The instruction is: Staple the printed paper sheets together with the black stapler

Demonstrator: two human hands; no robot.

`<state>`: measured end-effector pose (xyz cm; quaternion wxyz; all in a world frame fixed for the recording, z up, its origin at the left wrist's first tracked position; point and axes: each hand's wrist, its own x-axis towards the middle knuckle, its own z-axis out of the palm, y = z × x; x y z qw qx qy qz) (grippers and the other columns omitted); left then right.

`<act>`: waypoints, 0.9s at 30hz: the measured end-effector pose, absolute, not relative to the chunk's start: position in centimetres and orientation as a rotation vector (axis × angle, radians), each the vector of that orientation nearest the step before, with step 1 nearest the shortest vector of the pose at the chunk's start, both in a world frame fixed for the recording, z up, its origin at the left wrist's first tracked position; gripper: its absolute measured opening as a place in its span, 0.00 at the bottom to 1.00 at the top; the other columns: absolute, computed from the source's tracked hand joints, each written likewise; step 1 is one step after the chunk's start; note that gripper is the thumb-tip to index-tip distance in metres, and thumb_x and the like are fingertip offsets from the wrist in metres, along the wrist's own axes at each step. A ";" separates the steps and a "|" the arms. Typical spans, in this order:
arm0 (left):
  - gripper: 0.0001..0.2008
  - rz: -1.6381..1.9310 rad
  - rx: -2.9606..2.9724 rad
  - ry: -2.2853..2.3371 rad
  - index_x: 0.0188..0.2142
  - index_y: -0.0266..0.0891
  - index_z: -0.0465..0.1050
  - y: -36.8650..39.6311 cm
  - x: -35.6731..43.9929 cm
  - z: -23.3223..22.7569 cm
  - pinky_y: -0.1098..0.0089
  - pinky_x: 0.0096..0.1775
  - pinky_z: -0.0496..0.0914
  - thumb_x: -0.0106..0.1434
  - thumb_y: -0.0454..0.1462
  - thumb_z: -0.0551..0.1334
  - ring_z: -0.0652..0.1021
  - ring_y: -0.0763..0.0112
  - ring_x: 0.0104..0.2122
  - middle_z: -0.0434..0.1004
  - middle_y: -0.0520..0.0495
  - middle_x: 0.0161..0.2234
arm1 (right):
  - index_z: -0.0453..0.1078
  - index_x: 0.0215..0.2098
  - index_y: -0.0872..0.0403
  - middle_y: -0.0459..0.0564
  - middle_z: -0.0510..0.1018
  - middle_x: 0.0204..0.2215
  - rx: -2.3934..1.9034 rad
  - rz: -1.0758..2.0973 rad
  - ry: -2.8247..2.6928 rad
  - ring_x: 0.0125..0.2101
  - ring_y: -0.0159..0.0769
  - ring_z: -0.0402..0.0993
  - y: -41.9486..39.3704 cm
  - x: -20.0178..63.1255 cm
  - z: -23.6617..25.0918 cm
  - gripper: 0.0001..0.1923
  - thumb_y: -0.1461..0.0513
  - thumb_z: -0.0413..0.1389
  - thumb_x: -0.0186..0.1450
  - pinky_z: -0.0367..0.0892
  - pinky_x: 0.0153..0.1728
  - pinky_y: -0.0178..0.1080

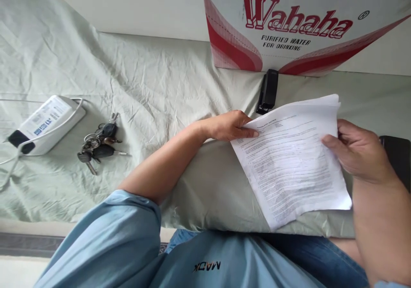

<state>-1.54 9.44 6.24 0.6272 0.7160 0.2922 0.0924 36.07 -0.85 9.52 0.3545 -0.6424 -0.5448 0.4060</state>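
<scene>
While both hands pinch the papers (293, 157), L hand (229, 126) at top corner, R hand (359, 153) at edge nearest stapler (267, 91), loose sheets may fan/slip out of alignment.

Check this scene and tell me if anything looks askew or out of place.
Little stands out. The papers, gripped by the left hand and right hand, lie tilted, their edges fanned unevenly at the top corner. The sheet is heavily wrinkled. Nothing is spilled or visibly damaged.
</scene>
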 end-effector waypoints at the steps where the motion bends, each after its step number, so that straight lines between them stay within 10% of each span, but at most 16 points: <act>1: 0.22 0.246 1.615 0.683 0.35 0.43 0.79 9.4 -1.5 6.2 0.64 0.35 0.71 0.73 0.56 0.76 0.79 0.65 0.33 0.82 0.48 0.32 | 0.95 0.46 0.47 0.50 0.97 0.40 -1.697 1.007 -1.367 0.37 0.40 0.91 -0.6 35.5 9.3 0.34 0.31 0.85 0.62 0.86 0.38 0.39; 13: 0.13 0.653 1.300 1.248 0.50 0.47 0.70 8.2 1.0 6.0 0.65 0.30 0.67 0.75 0.28 0.70 0.71 0.76 0.18 0.78 0.63 0.26 | 0.87 0.30 0.49 0.46 0.87 0.24 -1.955 1.259 -0.845 0.26 0.43 0.84 -1.4 35.0 8.1 0.34 0.42 0.94 0.39 0.80 0.27 0.42; 27: 0.18 0.857 1.745 1.440 0.63 0.44 0.79 7.1 1.5 2.3 0.62 0.50 0.82 0.76 0.30 0.69 0.86 0.67 0.38 0.92 0.51 0.44 | 0.88 0.27 0.49 0.48 0.90 0.27 -2.093 1.040 -0.789 0.30 0.38 0.79 -0.8 34.0 9.0 0.35 0.37 0.89 0.35 0.74 0.29 0.38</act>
